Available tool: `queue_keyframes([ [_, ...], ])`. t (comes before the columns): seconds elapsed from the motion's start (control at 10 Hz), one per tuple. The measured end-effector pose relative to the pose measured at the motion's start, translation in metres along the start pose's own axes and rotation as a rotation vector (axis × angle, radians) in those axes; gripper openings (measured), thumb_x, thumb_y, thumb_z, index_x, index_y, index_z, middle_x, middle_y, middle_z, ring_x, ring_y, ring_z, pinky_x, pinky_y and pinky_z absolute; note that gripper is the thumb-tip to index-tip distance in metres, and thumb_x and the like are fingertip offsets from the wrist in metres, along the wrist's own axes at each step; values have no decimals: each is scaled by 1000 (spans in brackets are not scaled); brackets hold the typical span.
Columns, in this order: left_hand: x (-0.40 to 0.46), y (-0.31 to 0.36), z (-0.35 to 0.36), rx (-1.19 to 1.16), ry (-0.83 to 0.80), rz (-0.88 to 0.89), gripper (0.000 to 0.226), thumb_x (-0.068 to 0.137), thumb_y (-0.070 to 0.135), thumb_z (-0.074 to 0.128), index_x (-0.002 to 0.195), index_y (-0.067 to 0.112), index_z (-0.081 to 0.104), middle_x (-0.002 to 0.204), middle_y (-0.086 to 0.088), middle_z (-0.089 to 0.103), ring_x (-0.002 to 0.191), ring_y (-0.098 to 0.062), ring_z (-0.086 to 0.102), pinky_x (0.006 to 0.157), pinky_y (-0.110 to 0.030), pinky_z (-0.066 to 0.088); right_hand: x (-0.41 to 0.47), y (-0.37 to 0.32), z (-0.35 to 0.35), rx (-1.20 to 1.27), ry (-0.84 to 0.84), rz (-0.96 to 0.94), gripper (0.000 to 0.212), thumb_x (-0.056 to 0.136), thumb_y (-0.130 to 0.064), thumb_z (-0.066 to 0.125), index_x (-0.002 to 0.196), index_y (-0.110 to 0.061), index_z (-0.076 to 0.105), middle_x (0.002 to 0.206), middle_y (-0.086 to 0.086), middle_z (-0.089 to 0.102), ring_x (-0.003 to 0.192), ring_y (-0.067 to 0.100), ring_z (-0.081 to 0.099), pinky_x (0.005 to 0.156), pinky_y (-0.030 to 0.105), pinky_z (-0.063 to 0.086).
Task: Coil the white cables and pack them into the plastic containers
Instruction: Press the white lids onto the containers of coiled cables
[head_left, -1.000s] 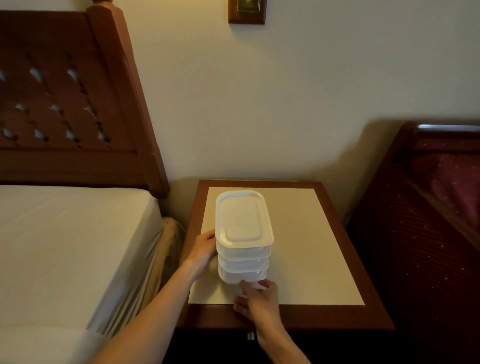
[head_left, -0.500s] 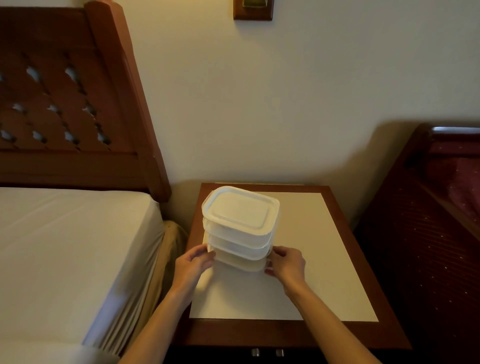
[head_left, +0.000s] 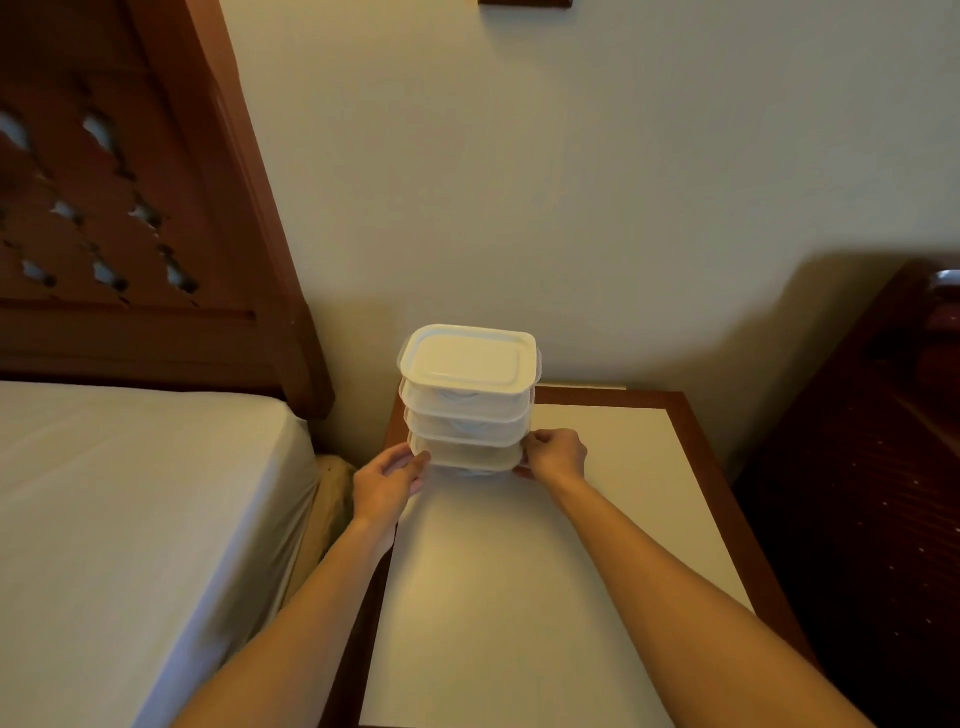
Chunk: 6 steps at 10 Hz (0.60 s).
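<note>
A stack of lidded white plastic containers (head_left: 467, 395) is held a little above the far left part of the bedside table (head_left: 597, 519). My left hand (head_left: 387, 480) grips the bottom container on its left side. My right hand (head_left: 556, 457) grips the same container on its right side, fingers curled round the rim. Through the translucent walls of the upper containers something pale and rounded shows faintly; I cannot tell what it is. No loose cable is in view.
The table has a pale top with a reddish wooden border and stands against the wall. A bed (head_left: 130, 519) with a white sheet and a carved wooden headboard (head_left: 130, 208) lies to the left. Dark red furniture (head_left: 872, 467) stands to the right.
Both hands have carried the stack away from me toward the table's far left corner and turned it. One second ago the stack stood on the table, my right hand at its near side.
</note>
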<state>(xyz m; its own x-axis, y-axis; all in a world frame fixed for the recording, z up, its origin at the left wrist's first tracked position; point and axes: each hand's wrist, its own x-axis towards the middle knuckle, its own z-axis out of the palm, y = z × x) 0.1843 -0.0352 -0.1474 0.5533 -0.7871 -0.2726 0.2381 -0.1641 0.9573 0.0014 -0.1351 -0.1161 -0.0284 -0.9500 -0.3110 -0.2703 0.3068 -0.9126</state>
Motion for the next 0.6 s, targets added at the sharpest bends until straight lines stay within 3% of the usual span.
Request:
queue_keyframes([
  [0.1,15,9,9,5,27,4,40,85,18,75,122,9,64,112,-8,68,97,-17,66,77,-25,55,19,-10,6,-34,-12,12,13,94,-8,60,83,-5,65,98,15,70,81,33,71,64,36,61],
  [0.3,41,16,20,26,47,13,41,84,18,76,121,8,64,112,-10,68,91,-16,64,72,-24,56,48,-24,14,-67,-14,35,17,95,-13,60,98,2,70,102,17,69,72,33,72,61,38,62],
  [0.4,44,16,21,39,60,3,38,83,20,77,118,9,65,111,-9,68,93,-18,65,75,-25,55,48,-26,15,-62,-12,55,22,95,-17,61,108,0,68,104,17,68,71,33,72,58,40,61],
  [0.5,42,16,20,30,66,-54,36,80,24,79,111,11,65,110,-8,67,95,-20,65,86,-30,55,44,-24,12,-80,-30,112,28,96,-28,61,99,-1,69,97,19,70,73,35,71,58,45,61],
  [0.6,42,24,24,59,98,-117,54,74,31,84,116,4,63,101,-10,68,91,-21,64,91,-33,52,35,-25,11,-131,20,99,37,98,-41,53,93,-6,66,99,15,68,82,36,69,61,42,61],
])
